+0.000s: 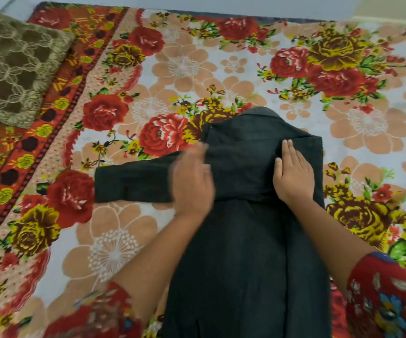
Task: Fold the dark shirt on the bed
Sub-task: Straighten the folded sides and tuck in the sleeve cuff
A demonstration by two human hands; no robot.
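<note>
The dark shirt (243,252) lies lengthwise on the bed, collar at the far end, hem running off the near edge of the view. Its right side is folded inward over the body. One sleeve (133,181) sticks out flat to the left. My left hand (192,181), blurred by motion, rests palm down where that sleeve meets the body. My right hand (293,172) lies flat with fingers together on the folded right part near the shoulder. Neither hand grips cloth.
A floral bedsheet (197,69) with red and yellow roses covers the bed. A brown patterned cushion (14,69) sits at the far left corner. The bed's far edge and pale floor (221,6) run along the top.
</note>
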